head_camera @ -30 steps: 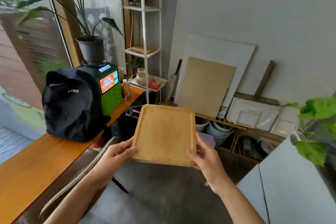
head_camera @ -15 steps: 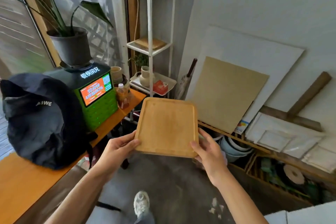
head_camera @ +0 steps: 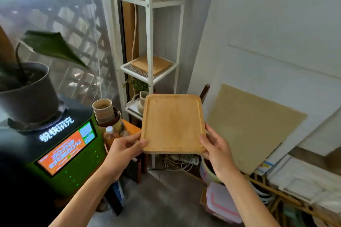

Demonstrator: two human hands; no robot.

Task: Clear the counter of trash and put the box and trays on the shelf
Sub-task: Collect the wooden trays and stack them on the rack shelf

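I hold a flat wooden tray (head_camera: 172, 122) out in front of me at chest height. My left hand (head_camera: 124, 148) grips its near left corner with the thumb on top. My right hand (head_camera: 215, 148) grips the near right corner the same way. Just beyond stands a tall white metal shelf (head_camera: 149, 29). Its middle mesh level (head_camera: 137, 73) holds another wooden tray (head_camera: 159, 64). The lower level, with a small jug (head_camera: 143, 96), is partly hidden behind the tray I hold.
On the left stands a green charging kiosk (head_camera: 62, 149) with a potted plant (head_camera: 27, 94) on top. Stacked paper cups (head_camera: 103, 109) and a bottle (head_camera: 109, 134) sit on the orange counter end (head_camera: 132, 128). Boards (head_camera: 252, 125) lean on the right wall; bowls and boxes (head_camera: 221, 201) lie on the floor.
I have walked closer to the white shelf, carrying the tray in both hands. The black backpack has slid out of view to the left and the shelf now fills the centre.
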